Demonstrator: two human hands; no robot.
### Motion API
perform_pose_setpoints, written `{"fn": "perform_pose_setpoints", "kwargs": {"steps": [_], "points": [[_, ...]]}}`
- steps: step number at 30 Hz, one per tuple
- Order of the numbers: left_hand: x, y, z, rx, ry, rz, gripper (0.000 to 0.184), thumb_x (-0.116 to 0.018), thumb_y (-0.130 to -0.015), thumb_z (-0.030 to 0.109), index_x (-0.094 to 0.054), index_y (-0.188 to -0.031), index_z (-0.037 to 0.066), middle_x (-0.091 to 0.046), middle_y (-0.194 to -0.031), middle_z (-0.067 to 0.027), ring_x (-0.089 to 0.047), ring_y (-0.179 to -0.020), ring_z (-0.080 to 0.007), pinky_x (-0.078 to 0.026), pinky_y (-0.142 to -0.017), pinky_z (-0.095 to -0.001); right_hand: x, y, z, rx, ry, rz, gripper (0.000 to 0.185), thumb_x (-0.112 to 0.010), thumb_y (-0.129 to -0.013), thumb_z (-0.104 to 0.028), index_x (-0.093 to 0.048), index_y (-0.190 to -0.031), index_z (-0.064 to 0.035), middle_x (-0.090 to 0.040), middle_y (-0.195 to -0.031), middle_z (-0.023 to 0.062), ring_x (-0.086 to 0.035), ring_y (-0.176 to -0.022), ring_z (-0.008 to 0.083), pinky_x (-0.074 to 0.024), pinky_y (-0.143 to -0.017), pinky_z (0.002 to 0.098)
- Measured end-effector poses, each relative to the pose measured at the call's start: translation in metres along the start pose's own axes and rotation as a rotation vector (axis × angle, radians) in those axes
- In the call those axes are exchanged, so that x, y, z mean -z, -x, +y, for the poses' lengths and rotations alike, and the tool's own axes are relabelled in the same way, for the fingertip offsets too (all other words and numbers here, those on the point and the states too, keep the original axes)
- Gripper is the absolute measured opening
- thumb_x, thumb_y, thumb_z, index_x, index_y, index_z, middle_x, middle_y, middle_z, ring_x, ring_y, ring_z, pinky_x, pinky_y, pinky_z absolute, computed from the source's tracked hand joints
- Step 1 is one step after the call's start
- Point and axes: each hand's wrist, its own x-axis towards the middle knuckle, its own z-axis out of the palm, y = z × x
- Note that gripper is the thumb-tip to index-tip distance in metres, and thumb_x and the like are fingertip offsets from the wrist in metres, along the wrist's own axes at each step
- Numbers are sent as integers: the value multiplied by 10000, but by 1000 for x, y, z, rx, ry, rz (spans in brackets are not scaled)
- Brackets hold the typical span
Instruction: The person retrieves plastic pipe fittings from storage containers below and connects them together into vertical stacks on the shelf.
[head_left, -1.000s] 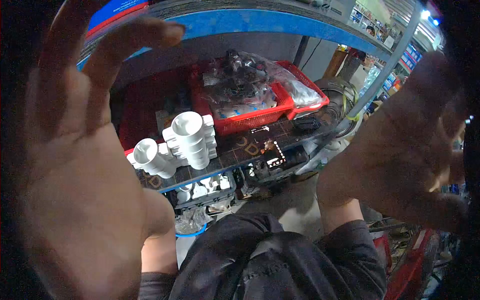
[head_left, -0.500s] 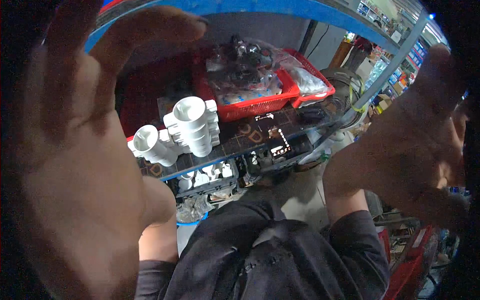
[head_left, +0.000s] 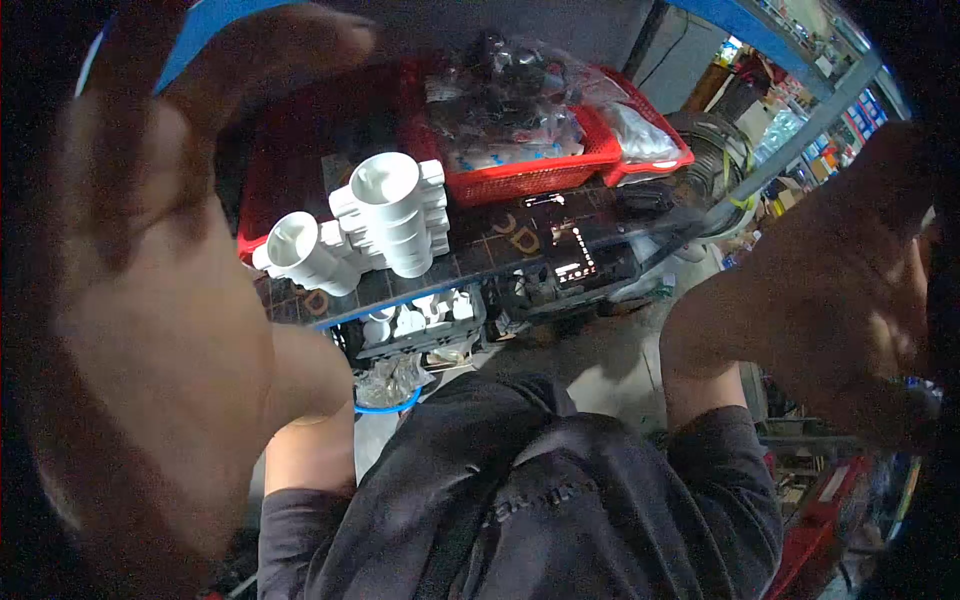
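Note:
Close to the camera on the left, my left hand (head_left: 170,330) is raised with its fingers apart and nothing in it. On the right side my right hand (head_left: 810,290) is also raised near the lens, dark and partly cut off, with its fingers spread and empty. Between them, farther off, two white plastic fittings, a taller one (head_left: 400,220) and a smaller one (head_left: 305,250), stand side by side on a dark shelf board (head_left: 480,255). Neither hand touches them. A lit phone screen (head_left: 572,255) shows right of the fittings.
Red baskets (head_left: 530,180) with clear plastic bags stand behind the fittings. Below the shelf is a grey crate (head_left: 420,340) of white parts, with a blue-rimmed container (head_left: 390,408) under it. A metal post (head_left: 800,170) slants at the right. Coiled hoses (head_left: 715,165) lie beside the baskets.
The view has tilted and shifted, so the shelf, fittings and baskets sit higher in the frame and slightly to the right. Both hands stay raised and open.

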Motion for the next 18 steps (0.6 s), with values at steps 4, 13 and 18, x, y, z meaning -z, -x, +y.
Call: {"fn": "perform_pose_setpoints", "kwargs": {"steps": [4,13,18], "points": [[2,4,5,8,-67,-12,452,-430,-773,469,-573,-991,100,-525,-914,-141,-448,-781,-261,-381,-627,-371,1,1,3,1,-26,-3,261,-480,-820,-184,-465,-998,6,-484,-1029,254,-518,-903,356,-442,-829,405],[17,8,32,-29,-288,-255,445,-434,-772,479,-592,-975,116,-528,-902,-129,-439,-779,-255,-373,-622,-369,106,64,50,-179,627,79,185,-506,-810,-163,-537,-930,-25,-554,-937,180,-540,-876,275,-433,-808,327],[4,38,32,238,264,-870,339,-519,-780,325,-616,-832,5,-563,-840,-125,-522,-702,-244,-429,-558,-334,157,182,76,-1032,923,-256,260,-601,-749,-108,-554,-985,-13,-566,-1014,112,-530,-941,200,-391,-830,308]]}}
